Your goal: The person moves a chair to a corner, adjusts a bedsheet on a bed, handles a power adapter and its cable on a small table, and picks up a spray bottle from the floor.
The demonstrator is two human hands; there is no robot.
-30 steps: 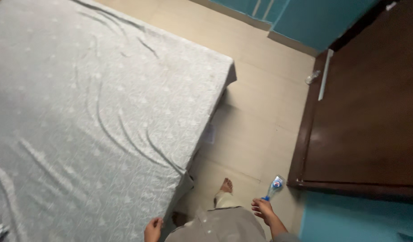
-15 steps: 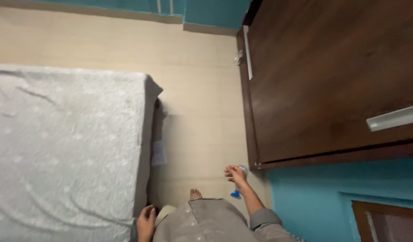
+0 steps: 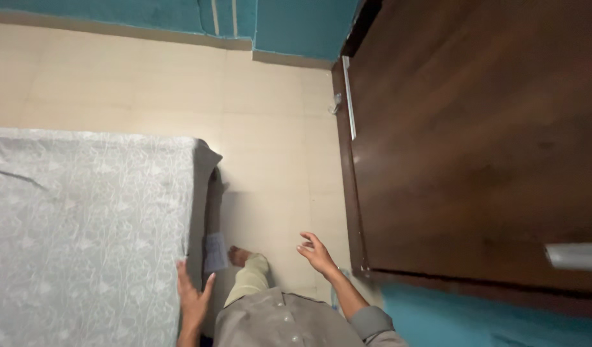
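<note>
Your left hand (image 3: 192, 297) is spread open, fingers apart, its palm against the side edge of the mattress (image 3: 84, 231) near the corner; it grips nothing. The mattress fills the lower left of the view, lies on the floor, and wears a pale grey sheet (image 3: 64, 193) with a faint leaf pattern and a few creases. Its corner points toward the middle of the room, with a dark shadowed side face just beside your hand.

Your right hand (image 3: 316, 252) is also open, fingers loosely curled and spread, held in the air over the floor with nothing in it. Just below its wrist a bit of a clear plastic bottle (image 3: 335, 297) shows, low by the base of the wardrobe and partly hidden by your grey sleeve (image 3: 373, 320); whether it stands or lies cannot be told.

Between the hands you see your grey garment (image 3: 276, 321) and one bare foot (image 3: 239, 256) on the beige tiled floor (image 3: 270, 128), close beside the mattress corner. A small pale scrap of paper (image 3: 213, 249) lies at the mattress edge by that foot.

To the right stands a dark brown wooden wardrobe (image 3: 476, 141) with a long pale handle (image 3: 348, 96) on its near edge. Teal walls (image 3: 296, 26) run along the top and lower right.
</note>
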